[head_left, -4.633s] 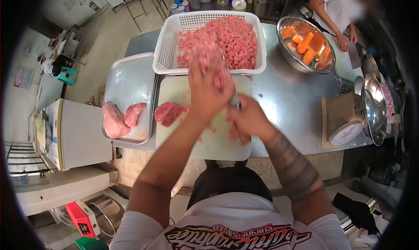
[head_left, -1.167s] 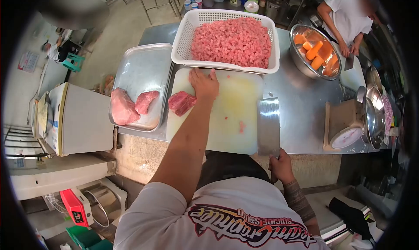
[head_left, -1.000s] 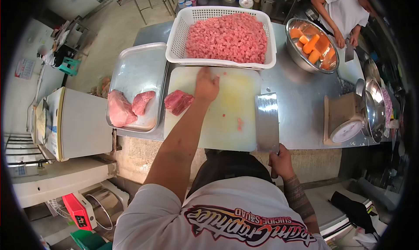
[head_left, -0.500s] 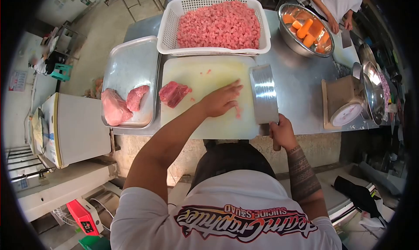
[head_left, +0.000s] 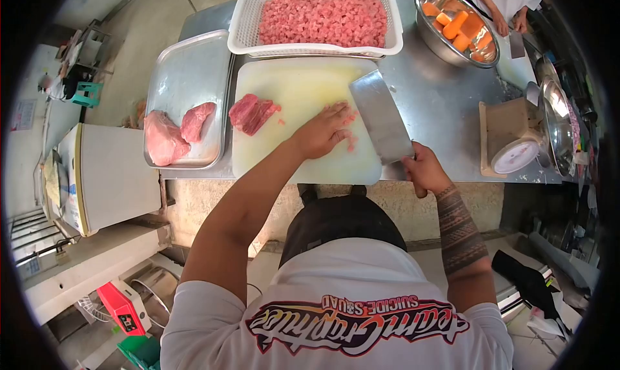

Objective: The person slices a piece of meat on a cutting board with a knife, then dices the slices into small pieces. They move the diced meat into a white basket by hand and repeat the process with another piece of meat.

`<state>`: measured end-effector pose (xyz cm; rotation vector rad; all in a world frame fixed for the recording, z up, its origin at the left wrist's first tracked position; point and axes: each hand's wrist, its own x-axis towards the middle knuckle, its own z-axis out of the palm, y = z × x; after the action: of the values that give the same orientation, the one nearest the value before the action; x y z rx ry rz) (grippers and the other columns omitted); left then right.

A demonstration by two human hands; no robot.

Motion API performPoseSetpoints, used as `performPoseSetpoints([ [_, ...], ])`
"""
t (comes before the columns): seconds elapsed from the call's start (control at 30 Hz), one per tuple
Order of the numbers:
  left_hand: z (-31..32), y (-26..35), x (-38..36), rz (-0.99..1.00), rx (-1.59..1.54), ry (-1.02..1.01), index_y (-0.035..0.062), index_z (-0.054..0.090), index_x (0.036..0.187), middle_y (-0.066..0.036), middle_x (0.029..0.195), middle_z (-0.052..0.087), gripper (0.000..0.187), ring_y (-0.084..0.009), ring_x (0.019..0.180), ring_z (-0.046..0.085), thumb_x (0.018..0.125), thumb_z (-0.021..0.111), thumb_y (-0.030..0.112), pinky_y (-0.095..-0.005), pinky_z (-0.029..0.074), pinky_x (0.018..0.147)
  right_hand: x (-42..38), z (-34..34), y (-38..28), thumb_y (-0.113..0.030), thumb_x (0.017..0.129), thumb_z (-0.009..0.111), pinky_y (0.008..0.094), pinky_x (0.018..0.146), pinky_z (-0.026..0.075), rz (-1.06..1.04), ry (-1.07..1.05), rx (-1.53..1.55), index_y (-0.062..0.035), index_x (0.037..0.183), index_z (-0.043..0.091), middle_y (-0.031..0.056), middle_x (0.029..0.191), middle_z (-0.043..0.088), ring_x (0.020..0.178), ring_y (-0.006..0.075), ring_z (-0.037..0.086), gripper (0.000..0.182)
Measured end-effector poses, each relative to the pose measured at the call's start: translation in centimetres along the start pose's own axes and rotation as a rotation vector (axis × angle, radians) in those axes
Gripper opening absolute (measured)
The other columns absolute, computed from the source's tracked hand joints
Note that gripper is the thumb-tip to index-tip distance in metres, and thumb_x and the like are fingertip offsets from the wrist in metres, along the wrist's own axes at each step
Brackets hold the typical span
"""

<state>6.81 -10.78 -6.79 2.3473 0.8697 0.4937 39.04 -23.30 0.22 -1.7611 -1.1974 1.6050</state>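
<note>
My right hand point(head_left: 426, 170) is closed around the handle of a cleaver point(head_left: 382, 119). The broad blade slants up and to the left, over the right edge of the white cutting board point(head_left: 294, 79). On the board rests my left hand point(head_left: 323, 132), palm down with its fingers stretched out. Small meat scraps point(head_left: 351, 140) lie by its fingertips and thumb; whether more is under the fingers is hidden. To the left of that hand, a chunk of red meat point(head_left: 252, 114) sits at the board's left side.
A metal tray point(head_left: 188, 70) holds two meat pieces point(head_left: 166, 139). Behind the board stands a white basket point(head_left: 245, 31) of diced meat point(head_left: 323, 18). At right are a steel bowl point(head_left: 439, 44) of carrots point(head_left: 455, 24), a scale point(head_left: 513, 137) and another person's hands point(head_left: 500, 24).
The cleaver has tilted, its far end swinging left over the board toward my left hand. My left hand's fingers have drawn in a little around the scraps. The camera view has shifted slightly.
</note>
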Motion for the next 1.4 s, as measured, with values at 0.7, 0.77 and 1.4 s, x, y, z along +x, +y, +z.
performPoseSetpoints([
  [0.7, 2.7, 0.5, -0.5, -0.321, 0.138, 0.404, -0.0104, 0.036, 0.158, -0.034, 0.161, 0.041, 0.076, -0.0500, 0.149, 0.041, 0.104, 0.064, 0.034, -0.0534, 0.033, 0.126, 0.9, -0.7, 1.3, -0.010, 0.102, 0.061, 0.0296, 0.053, 0.050, 0.020, -0.065, -0.082, -0.0002, 0.123, 0.065, 0.0018, 0.077, 0.061, 0.058, 0.0113, 0.058, 0.023],
  [0.77, 4.4, 2.3, -0.7, -0.156, 0.117, 0.280, -0.0099, 0.036, 0.159, -0.033, 0.158, 0.045, 0.075, -0.0478, 0.148, 0.044, 0.103, 0.065, 0.031, -0.0530, 0.035, 0.125, 0.2, -0.1, 1.3, -0.010, 0.103, 0.061, 0.0298, 0.053, 0.050, 0.008, -0.055, -0.045, 0.0000, 0.123, 0.064, 0.0019, 0.077, 0.061, 0.057, 0.0111, 0.057, 0.023],
  [1.4, 0.9, 2.9, -0.2, -0.266, 0.188, 0.505, 0.0034, 0.059, 0.143, -0.026, 0.139, 0.062, 0.058, -0.0461, 0.131, 0.057, 0.091, 0.077, 0.023, -0.0543, 0.045, 0.112, -4.1, 0.6, 0.3, -0.012, 0.102, 0.061, 0.0402, 0.057, 0.053, -0.180, 0.141, -0.374, 0.0043, 0.118, 0.060, 0.0156, 0.079, 0.068, 0.059, 0.0212, 0.065, 0.023],
])
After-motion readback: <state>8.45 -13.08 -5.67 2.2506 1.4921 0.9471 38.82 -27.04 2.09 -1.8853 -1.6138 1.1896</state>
